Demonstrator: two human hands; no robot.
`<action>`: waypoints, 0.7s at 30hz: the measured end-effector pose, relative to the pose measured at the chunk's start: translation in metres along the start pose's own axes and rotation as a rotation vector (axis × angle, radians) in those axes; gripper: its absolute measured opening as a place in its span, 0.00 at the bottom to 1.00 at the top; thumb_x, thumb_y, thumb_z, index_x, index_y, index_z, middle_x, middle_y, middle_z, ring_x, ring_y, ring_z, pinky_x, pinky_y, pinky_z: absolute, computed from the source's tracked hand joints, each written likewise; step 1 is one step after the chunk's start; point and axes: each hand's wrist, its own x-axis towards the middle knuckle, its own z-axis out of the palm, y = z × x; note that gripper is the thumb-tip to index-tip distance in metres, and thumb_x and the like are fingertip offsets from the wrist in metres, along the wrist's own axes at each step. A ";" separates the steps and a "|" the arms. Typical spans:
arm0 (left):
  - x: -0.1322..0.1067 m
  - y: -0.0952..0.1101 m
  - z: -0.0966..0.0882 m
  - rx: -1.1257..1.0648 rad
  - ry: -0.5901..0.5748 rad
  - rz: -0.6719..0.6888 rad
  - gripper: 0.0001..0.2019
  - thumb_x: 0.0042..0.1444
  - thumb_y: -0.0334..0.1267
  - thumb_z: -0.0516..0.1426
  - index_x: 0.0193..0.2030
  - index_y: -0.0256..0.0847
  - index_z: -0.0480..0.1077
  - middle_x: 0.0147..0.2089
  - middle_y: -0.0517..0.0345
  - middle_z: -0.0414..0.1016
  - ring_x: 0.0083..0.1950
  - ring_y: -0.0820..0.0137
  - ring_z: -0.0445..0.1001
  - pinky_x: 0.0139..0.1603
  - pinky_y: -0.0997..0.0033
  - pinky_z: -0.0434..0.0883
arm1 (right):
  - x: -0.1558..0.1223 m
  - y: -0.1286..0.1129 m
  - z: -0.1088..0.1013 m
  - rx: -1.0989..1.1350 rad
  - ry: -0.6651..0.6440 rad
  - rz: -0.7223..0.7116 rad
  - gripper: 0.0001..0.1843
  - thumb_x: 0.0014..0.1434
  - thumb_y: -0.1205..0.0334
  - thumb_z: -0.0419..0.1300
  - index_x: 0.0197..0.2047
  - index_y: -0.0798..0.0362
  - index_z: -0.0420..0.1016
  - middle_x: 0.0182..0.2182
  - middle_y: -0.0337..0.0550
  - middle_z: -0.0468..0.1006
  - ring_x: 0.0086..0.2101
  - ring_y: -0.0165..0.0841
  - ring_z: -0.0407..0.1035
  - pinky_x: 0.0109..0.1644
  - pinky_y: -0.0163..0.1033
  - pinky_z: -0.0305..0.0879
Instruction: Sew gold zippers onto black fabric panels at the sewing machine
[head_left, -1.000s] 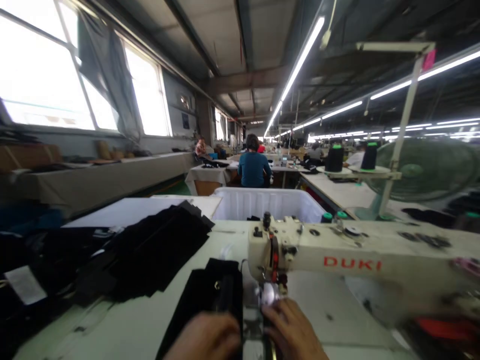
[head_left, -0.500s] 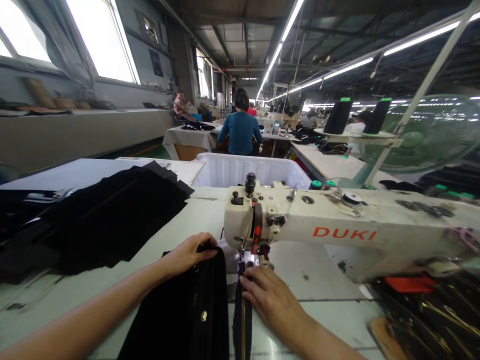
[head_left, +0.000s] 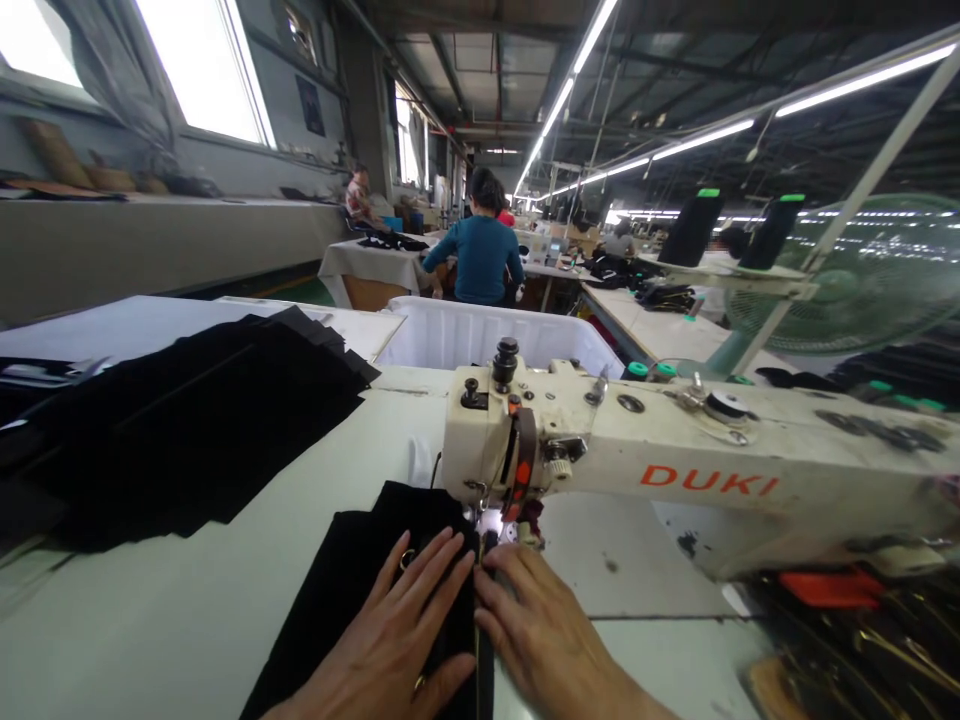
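A piece of black fabric (head_left: 322,590) lies at the sewing machine (head_left: 495,430), its far edge reaching the needle area. My left hand (head_left: 409,620) rests flat on this fabric, fingers spread and pointing forward. Small gold metal fittings show beside the index finger and near the thumb. Along the fabric's right edge runs a black zipper (head_left: 484,660) with a gold line of teeth. Bent fingers of my right hand (head_left: 536,620) grip and press the zipper just in front of the lit presser foot. Its fingertips are close to those of my left hand.
A stack of black fabric pieces (head_left: 187,430) covers the table's left side. Behind the machine stands a white plastic bin (head_left: 480,335). Black pieces with gold zippers (head_left: 862,650) lie at lower right, by a red object (head_left: 831,588). A person in teal (head_left: 481,255) sits ahead.
My left hand has let go of the fabric's far edge and now lies flat on it, nearer me. The fabric has moved right against the zipper. My right hand stays at the zipper.
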 end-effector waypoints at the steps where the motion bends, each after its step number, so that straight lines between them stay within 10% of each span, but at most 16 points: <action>1: 0.001 0.001 0.000 -0.012 0.019 -0.012 0.36 0.66 0.48 0.54 0.74 0.47 0.41 0.71 0.49 0.57 0.69 0.52 0.58 0.67 0.45 0.57 | -0.001 0.001 0.001 -0.003 0.010 -0.012 0.14 0.68 0.65 0.52 0.55 0.56 0.70 0.52 0.51 0.73 0.52 0.44 0.67 0.57 0.48 0.70; 21: 0.013 -0.004 0.005 0.322 0.055 0.060 0.26 0.67 0.46 0.52 0.67 0.34 0.60 0.68 0.48 0.62 0.65 0.57 0.65 0.61 0.53 0.68 | 0.001 0.003 0.008 -0.108 0.142 -0.065 0.15 0.70 0.62 0.49 0.51 0.56 0.73 0.47 0.50 0.77 0.47 0.42 0.73 0.50 0.41 0.76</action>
